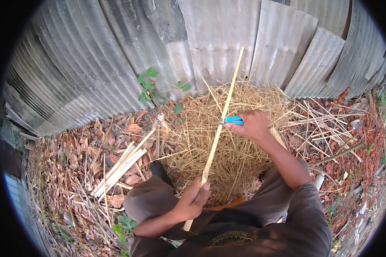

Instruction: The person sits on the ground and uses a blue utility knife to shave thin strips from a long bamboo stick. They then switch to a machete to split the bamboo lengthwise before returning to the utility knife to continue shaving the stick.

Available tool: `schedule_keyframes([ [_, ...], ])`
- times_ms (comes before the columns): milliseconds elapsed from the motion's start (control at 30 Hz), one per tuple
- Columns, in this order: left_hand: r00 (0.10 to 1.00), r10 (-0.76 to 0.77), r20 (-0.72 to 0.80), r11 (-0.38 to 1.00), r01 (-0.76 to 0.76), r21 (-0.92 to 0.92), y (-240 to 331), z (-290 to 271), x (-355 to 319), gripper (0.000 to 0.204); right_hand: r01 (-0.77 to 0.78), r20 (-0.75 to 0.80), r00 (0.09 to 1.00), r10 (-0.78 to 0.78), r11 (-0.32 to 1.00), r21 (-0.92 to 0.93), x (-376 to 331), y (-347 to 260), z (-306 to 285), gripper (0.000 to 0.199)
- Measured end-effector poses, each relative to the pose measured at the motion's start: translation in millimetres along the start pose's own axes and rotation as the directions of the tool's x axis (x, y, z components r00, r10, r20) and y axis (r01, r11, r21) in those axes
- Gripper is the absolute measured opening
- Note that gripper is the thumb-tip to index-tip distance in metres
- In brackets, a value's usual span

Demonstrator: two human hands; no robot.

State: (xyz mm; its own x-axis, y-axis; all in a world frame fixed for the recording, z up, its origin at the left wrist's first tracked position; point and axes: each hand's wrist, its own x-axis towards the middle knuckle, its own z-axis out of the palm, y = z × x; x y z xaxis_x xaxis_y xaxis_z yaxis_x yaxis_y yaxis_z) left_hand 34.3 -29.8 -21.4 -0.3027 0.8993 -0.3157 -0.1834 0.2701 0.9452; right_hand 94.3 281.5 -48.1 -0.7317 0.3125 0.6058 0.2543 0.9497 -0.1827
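Observation:
A long pale strip of split bamboo (233,85) slants from my lap up toward the fence. Near its lower end my left hand (192,202) is closed around it, and a short end sticks out below the fist. My right hand (253,125) grips a small blue-handled cutter (234,121) from the right side. The cutter's metal end touches the strip near its middle; the blade itself is too small to make out. Under the strip lies a heap of thin, curly straw-coloured shavings (201,150).
Corrugated metal sheets (223,38) form a fence at the far side, with a green leafy plant (146,88) at its foot. Several split strips (122,169) lie at the left on dry leaves (73,158). Thin sticks (326,128) are scattered at the right.

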Motion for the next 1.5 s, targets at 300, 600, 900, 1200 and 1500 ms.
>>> schedule_keyframes([
  [300,1.000,-0.018,0.013,0.999,0.017,0.043,-1.2,4.2,-12.5,0.013,0.014,-0.039,0.999,-0.015,1.000,-0.013,-3.4,10.8,4.1,0.076],
  [600,0.991,0.032,0.127,0.964,-0.064,0.259,1.4,4.8,-20.7,0.012,-0.594,0.169,0.791,0.588,0.804,-0.020,17.1,77.9,-25.6,0.082],
  [900,0.974,0.224,0.017,0.931,-0.219,0.293,-23.7,5.5,3.2,0.016,-0.029,0.102,0.995,0.005,0.973,0.228,-21.2,-33.0,-20.6,0.067],
  [1200,0.960,0.280,-0.010,0.922,-0.266,0.281,-9.3,18.7,17.3,0.013,-0.392,0.296,0.917,0.268,0.458,0.798,-23.6,-49.7,-16.1,0.037],
  [1500,0.935,0.351,-0.039,0.622,-0.202,0.756,-15.4,27.0,47.0,0.039,-0.481,0.360,0.865,0.351,0.372,0.793,-22.9,-55.6,-20.2,0.026],
])
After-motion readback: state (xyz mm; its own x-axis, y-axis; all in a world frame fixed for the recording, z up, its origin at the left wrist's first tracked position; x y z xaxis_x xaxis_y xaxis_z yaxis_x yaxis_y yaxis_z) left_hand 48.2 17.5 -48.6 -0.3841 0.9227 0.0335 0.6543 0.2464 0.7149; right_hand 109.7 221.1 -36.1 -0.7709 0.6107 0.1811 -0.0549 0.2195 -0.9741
